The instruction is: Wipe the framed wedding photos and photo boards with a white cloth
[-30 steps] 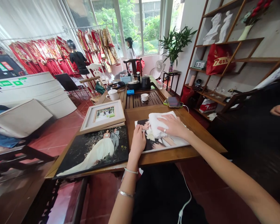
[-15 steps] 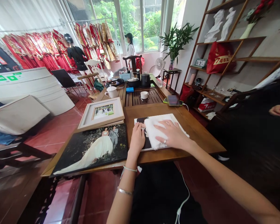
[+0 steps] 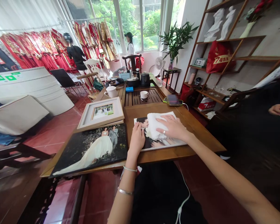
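Observation:
A wedding photo panel (image 3: pixel 144 145) with a white edge lies flat on the wooden table, showing part of a person in profile and dark clothing. My left hand (image 3: pixel 138 135) is closed on its left edge, fingers bent over the rim. On top of the photo rests a folded, fluffy white cloth (image 3: pixel 153 124), which hides much of the picture. My right hand (image 3: pixel 174 128) lies on this cloth with fingers stretched out and pressed down; a ring shows on one finger. The cloth's right part is hidden under the hand.
Left of my hands lie a large dark wedding photo (image 3: pixel 93 152) and a white-framed picture (image 3: pixel 84 119). Farther back are a lidded mug (image 3: pixel 111 91), a small white cup (image 3: pixel 144 94) on a slatted tea tray (image 3: pixel 154 100), and a phone (image 3: pixel 174 100) with a cable.
My right hand and the cloth have shifted slightly up, uncovering more of the photo, including a profile and its lower part. My left hand stays at the panel's left edge.

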`<state>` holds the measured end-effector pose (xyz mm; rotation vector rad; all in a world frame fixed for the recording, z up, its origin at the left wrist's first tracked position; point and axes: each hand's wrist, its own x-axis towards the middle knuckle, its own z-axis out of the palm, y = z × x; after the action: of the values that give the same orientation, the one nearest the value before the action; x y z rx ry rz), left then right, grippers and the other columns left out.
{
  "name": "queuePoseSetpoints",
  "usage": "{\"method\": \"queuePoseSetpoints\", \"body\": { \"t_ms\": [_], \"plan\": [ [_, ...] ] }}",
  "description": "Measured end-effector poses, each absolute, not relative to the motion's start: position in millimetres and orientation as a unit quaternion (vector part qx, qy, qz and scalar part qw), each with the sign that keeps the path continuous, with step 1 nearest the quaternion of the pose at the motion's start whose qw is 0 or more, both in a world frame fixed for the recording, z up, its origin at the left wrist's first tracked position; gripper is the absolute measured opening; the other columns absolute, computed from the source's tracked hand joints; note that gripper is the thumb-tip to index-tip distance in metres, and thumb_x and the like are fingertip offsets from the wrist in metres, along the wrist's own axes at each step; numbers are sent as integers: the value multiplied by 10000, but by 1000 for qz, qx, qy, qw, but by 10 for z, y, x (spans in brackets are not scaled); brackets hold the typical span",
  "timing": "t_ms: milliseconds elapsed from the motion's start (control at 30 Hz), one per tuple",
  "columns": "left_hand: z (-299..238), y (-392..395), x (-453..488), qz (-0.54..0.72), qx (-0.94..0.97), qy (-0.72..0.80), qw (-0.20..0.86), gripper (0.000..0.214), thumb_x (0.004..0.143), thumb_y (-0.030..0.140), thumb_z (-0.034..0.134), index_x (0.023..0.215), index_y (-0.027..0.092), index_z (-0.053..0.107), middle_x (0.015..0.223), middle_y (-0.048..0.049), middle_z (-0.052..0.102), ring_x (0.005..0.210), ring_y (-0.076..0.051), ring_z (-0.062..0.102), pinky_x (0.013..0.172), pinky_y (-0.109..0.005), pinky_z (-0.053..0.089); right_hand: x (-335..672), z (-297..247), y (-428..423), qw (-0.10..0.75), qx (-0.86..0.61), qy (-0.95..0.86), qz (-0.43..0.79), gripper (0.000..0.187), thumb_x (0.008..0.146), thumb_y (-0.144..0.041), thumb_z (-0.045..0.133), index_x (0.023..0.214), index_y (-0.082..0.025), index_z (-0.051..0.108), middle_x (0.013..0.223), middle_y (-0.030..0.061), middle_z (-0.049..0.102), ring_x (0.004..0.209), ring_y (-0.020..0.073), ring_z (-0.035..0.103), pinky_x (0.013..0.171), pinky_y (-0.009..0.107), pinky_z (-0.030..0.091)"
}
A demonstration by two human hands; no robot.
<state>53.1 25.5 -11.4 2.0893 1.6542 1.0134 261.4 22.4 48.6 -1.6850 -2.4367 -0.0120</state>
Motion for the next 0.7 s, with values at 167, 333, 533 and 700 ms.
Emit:
{"method": "queuePoseSetpoints", "body": {
  "t_ms": [167, 333, 533, 700],
  "plan": [
    [-132, 261, 528, 356, 728, 568, 144, 430, 916, 165, 380, 1317, 81, 512, 1448, -199, 459, 1407, -265, 361, 1181, -441, 280, 2361, 519, 644, 84, -574, -815, 6, 595, 907, -589, 374, 1419, -293, 447, 1496, 95, 412, 1343, 374, 302, 999, 661, 296],
    [-143, 264, 523, 357, 726, 568, 151, 449, 906, 141, 377, 1332, 68, 497, 1457, -209, 445, 1408, -274, 357, 1183, -452, 269, 2239, 487, 582, 93, -561, -823, -4, 579, 907, -589, 385, 1387, -283, 490, 1482, 104, 425, 1329, 369, 315, 1001, 641, 297],
    [-150, 270, 518, 377, 719, 562, 161, 447, 905, 154, 394, 1335, 100, 502, 1455, -187, 455, 1407, -266, 359, 1183, -452, 272, 2422, 440, -38, 116, -503, -856, -23, 550, 901, -585, 421, 1352, -290, 531, 1450, 86, 464, 1315, 341, 348, 1045, 616, 269],
    [-77, 252, 538, 365, 715, 576, 158, 417, 912, 162, 418, 1308, 90, 528, 1443, -194, 469, 1400, -269, 373, 1183, -439, 281, 2660, 376, -433, 119, -509, -852, -46, 816, 781, -790, 438, 1406, -266, 471, 1452, 128, 453, 1349, 400, 298, 1049, 759, 37]
  ]
}}
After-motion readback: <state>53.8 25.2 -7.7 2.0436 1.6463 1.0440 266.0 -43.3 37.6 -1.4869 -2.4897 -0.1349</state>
